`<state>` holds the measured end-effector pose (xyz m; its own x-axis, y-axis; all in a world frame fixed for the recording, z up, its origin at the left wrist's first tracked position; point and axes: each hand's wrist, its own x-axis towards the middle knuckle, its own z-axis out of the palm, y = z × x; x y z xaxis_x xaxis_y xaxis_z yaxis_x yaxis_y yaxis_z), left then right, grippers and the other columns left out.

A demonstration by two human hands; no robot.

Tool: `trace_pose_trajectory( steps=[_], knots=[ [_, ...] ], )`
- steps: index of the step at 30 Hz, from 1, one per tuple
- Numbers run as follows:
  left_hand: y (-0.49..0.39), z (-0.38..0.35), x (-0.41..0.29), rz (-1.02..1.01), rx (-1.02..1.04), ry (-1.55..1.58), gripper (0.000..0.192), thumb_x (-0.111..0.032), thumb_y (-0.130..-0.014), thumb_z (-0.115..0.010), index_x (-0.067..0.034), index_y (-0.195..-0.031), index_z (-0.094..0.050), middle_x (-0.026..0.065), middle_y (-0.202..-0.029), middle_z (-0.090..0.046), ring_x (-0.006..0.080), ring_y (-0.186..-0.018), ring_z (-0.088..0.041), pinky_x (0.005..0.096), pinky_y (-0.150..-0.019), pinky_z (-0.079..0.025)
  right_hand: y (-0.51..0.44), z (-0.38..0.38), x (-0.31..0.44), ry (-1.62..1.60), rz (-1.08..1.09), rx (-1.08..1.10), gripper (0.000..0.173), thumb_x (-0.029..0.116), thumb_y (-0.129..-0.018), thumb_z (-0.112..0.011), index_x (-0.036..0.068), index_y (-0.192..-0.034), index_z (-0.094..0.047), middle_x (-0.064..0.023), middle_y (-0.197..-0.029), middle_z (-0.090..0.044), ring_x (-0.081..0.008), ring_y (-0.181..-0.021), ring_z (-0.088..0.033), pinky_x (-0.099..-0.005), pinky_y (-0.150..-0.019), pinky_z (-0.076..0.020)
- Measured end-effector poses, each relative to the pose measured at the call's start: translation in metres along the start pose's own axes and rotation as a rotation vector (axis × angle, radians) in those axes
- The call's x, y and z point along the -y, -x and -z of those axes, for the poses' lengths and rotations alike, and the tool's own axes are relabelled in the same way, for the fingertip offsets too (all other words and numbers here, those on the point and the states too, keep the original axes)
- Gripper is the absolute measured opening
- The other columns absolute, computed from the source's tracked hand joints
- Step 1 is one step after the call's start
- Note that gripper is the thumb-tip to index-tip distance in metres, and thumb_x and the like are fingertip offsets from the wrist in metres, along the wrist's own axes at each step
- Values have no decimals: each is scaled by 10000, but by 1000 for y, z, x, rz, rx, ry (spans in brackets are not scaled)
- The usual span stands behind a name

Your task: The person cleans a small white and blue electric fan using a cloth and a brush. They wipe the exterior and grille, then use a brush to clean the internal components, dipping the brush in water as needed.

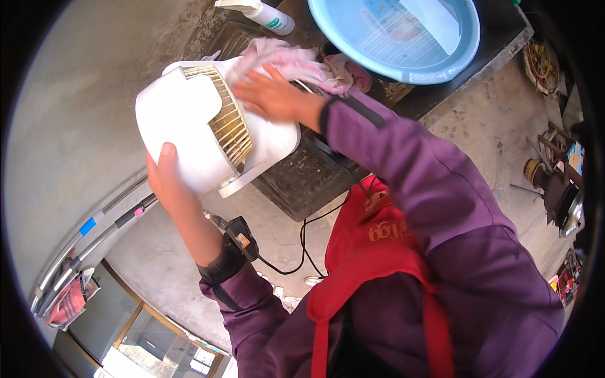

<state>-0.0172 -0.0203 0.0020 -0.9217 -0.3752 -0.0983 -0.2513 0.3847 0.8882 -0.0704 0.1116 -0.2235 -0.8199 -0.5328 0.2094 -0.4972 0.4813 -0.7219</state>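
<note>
A white plastic electric fan [179, 113] with a yellowed grille [231, 127] lies on a dark worktop. My left hand [163, 175] holds the fan's rounded housing at the lower left, thumb on top. My right hand [269, 94] rests on the fan's white base, blurred, fingers at the edge of a pink and white cloth [283, 56]. How firmly it grips the cloth cannot be told. The rest of the cloth trails to the right over the worktop.
A blue plastic basin [406, 75] of water stands on the dark worktop [302, 189], with a white spray bottle [274, 19] beside it. A black power adapter with cable [242, 238] hangs near my left wrist. Poles [106, 227] lean along the wall. A wicker basket [541, 71] is at the far right.
</note>
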Motion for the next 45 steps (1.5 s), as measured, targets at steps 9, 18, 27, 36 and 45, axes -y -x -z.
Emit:
trace_pose_trajectory(
  steps=[9,18,27,36,45],
  knots=[
    [1,3,0,14,11,19,592,-342,-894,-576,44,-1333,-481,153,-1226,-585,236,-1071,-587,349,-919,-459,101,4,56,34,-79,81,620,368,-979,-481,12,-1467,-343,-147,-1547,-303,-266,-1478,-172,-488,-1195,-89],
    [2,3,3,23,-14,25,579,-353,-883,-595,28,-1308,-497,151,-1212,-595,242,-1077,-592,357,-933,-458,19,12,5,136,-102,25,526,331,-977,-490,82,-1435,-416,-112,-1485,-403,-267,-1393,-340,-527,-1141,-227],
    [-1,0,0,9,-3,21,588,-354,-887,-590,26,-1324,-488,147,-1216,-595,239,-1077,-592,361,-938,-456,110,26,53,82,-39,138,541,304,-953,-541,9,-1395,-440,-158,-1465,-405,-289,-1450,-238,-484,-1186,-148],
    [2,4,4,45,-53,14,639,-399,-880,-593,27,-1341,-473,152,-1238,-586,251,-1103,-590,367,-951,-458,-4,-2,1,21,-49,-88,565,321,-962,-517,69,-1451,-388,-116,-1503,-376,-275,-1428,-285,-533,-1162,-192],
    [9,-3,-4,69,-92,3,655,-412,-872,-599,26,-1341,-468,156,-1242,-586,261,-1096,-600,382,-956,-470,52,12,23,12,-14,159,615,363,-955,-531,53,-1461,-370,-132,-1534,-331,-269,-1463,-216,-521,-1170,-164]
  ],
)
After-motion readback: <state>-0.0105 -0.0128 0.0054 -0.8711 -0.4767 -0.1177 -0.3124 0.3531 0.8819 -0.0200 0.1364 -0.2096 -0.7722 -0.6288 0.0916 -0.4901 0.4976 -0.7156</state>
